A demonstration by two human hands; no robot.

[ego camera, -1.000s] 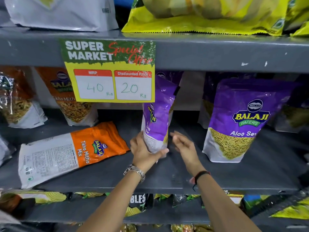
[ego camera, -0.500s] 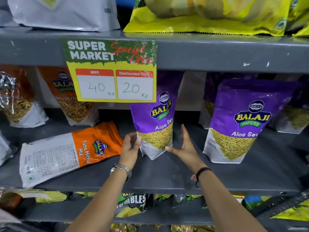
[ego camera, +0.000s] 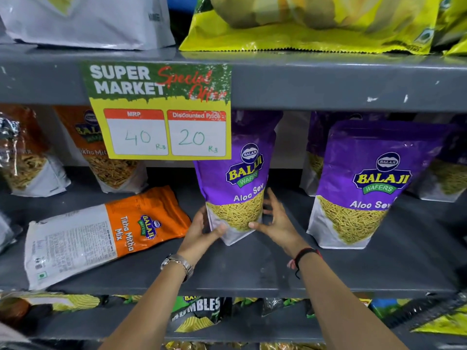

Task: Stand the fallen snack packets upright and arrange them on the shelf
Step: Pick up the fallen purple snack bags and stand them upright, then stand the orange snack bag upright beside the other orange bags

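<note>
A purple Aloo Sev packet (ego camera: 240, 178) stands upright at the middle of the grey shelf (ego camera: 252, 269), label facing me. My left hand (ego camera: 203, 229) grips its lower left corner, thumb on the front. My right hand (ego camera: 276, 218) holds its lower right edge with the fingers spread against the side. An orange Tikha Mitha Mix packet (ego camera: 106, 233) lies flat on the shelf to the left. A second purple Aloo Sev packet (ego camera: 371, 188) stands upright to the right.
A yellow price card (ego camera: 161, 112) hangs from the upper shelf edge over the packet's top left. Orange packets (ego camera: 108, 162) stand at the back left, more purple ones behind at right. Yellow and white bags sit above, other snacks below.
The purple packet has been turned from edge-on to face me. It now stands on the shelf, and both hands have closed in on its lower corners.
</note>
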